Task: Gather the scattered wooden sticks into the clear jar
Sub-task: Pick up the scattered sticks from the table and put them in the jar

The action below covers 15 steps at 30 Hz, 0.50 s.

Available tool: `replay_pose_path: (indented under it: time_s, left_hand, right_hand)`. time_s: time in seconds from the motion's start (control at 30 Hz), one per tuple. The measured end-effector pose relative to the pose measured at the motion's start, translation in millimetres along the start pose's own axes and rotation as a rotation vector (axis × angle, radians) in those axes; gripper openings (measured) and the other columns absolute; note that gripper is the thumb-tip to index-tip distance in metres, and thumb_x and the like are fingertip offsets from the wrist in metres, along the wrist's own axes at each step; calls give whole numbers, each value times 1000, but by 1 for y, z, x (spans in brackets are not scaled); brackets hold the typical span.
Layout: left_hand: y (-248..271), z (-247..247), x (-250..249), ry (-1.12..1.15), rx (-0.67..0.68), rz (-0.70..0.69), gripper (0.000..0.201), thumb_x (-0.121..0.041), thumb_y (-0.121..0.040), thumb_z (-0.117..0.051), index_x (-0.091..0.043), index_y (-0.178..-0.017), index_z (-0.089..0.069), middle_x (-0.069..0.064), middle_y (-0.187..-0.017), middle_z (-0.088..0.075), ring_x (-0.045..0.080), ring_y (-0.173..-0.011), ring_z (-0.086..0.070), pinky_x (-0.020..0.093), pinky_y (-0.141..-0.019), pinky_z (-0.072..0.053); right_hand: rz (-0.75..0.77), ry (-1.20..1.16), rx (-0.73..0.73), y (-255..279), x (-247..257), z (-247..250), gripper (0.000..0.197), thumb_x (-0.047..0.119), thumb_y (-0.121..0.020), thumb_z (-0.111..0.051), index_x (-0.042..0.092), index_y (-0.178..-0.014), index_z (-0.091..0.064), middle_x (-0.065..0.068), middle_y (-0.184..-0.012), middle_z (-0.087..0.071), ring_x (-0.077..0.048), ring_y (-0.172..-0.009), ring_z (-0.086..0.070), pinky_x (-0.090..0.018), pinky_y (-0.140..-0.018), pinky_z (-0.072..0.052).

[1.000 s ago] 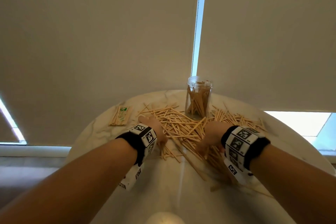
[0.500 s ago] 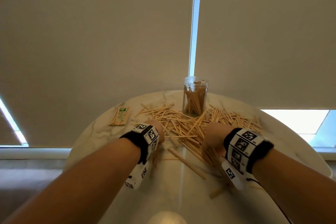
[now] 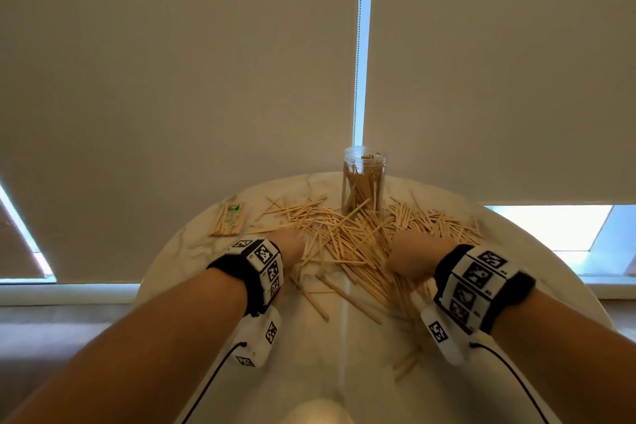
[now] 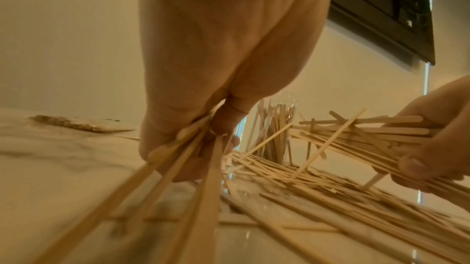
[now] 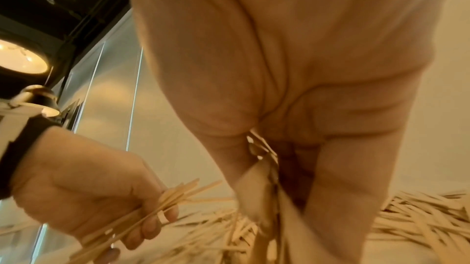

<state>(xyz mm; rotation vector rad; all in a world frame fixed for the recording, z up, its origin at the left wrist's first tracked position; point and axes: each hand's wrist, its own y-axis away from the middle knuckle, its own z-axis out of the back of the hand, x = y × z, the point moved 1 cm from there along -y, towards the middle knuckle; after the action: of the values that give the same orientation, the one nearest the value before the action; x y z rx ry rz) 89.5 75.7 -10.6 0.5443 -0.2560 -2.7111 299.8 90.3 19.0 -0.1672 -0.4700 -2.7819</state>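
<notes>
A clear jar (image 3: 363, 182) stands upright at the far side of the round marble table (image 3: 192, 244), partly filled with wooden sticks. Many loose sticks (image 3: 347, 237) lie scattered in front of it. My left hand (image 3: 289, 246) grips a small bundle of sticks (image 4: 178, 169) at the pile's left edge, fingers curled round them. My right hand (image 3: 409, 256) grips a larger bundle (image 4: 356, 139) at the pile's right side, lifted a little off the table. In the right wrist view the left hand (image 5: 86, 194) shows its sticks (image 5: 142, 212) fanning out of the fist.
A wrapped packet of sticks (image 3: 229, 220) lies at the table's far left. A few stray sticks (image 3: 406, 363) sit near the front right. Roller blinds (image 3: 172, 62) hang just behind the table. The table's near part is bare marble.
Both hands have drawn slightly toward me and closed round bundles of sticks. Sticks have been dragged toward the near side, and a few now lie at the front right.
</notes>
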Motion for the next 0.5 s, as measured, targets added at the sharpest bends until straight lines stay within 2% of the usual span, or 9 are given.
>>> replay_pose_path:
  time_s: [0.1,0.17,0.23,0.27,0.33,0.4,0.43,0.47,0.5]
  left_hand:
    - [4,0,-1,168,-16,28,31,-3,-102,-40,11,-123,-59,25,-121,-62,30,-88,-58,34,-83,-50]
    - [6,1,-3,338,-35,2,31,1,-101,-41,18,-123,-55,33,-127,-58,39,-101,-62,39,-86,-50]
    - [7,2,-7,573,-99,10,33,1,-101,-39,20,-125,-51,36,-129,-55,45,-113,-58,43,-89,-49]
    - [8,3,-9,698,-137,4,37,-7,-104,-37,18,-128,-49,36,-130,-54,45,-108,-60,42,-81,-51]
    - [18,5,-17,825,-178,20,62,-45,-105,-30,7,-135,-45,31,-132,-55,36,-85,-63,33,-66,-48]
    - [21,6,-21,853,-204,23,99,-82,-86,-25,-1,-143,-39,24,-133,-58,31,-97,-66,31,-71,-52]
    - [24,7,-24,836,-199,-3,113,-92,-75,-25,-4,-144,-39,20,-126,-63,29,-102,-66,31,-73,-55]
    - [26,7,-25,814,-195,-39,118,-97,-67,-26,-3,-137,-45,13,-107,-70,22,-92,-69,30,-70,-54]
    - [29,8,-27,786,-195,-81,111,-97,-66,-28,-3,-116,-57,3,-77,-67,13,-68,-65,24,-60,-50]
  right_hand:
    - [25,-114,-26,6,-2,2,24,13,-98,-46,10,-77,-57,-14,-92,-69,-22,-74,-55,-28,-68,-48]
    - [48,-265,-58,10,-1,4,22,18,-96,-53,2,-86,-65,-16,-97,-73,-31,-85,-70,-39,-84,-59]
    - [80,-356,-108,16,2,4,21,20,-94,-57,3,-99,-68,-16,-98,-73,-32,-90,-72,-49,-84,-59]
    - [106,-363,-142,19,3,4,21,20,-94,-57,3,-100,-67,-16,-97,-73,-31,-86,-72,-49,-83,-59]
    - [152,-363,-196,20,5,1,18,21,-95,-57,6,-99,-65,-15,-92,-72,-28,-81,-70,-48,-79,-60]
    - [183,-360,-235,22,8,-2,12,22,-96,-56,12,-100,-60,-9,-91,-69,-26,-82,-69,-46,-79,-60]
    - [191,-357,-255,23,11,-3,11,24,-96,-55,14,-102,-58,-7,-92,-67,-25,-83,-68,-45,-80,-59]
    - [199,-347,-277,22,13,-4,12,25,-96,-55,16,-104,-56,-5,-93,-66,-24,-84,-66,-44,-81,-58]
    - [207,-335,-295,23,17,-5,12,26,-96,-54,17,-105,-55,-4,-94,-65,-24,-84,-65,-43,-80,-58]
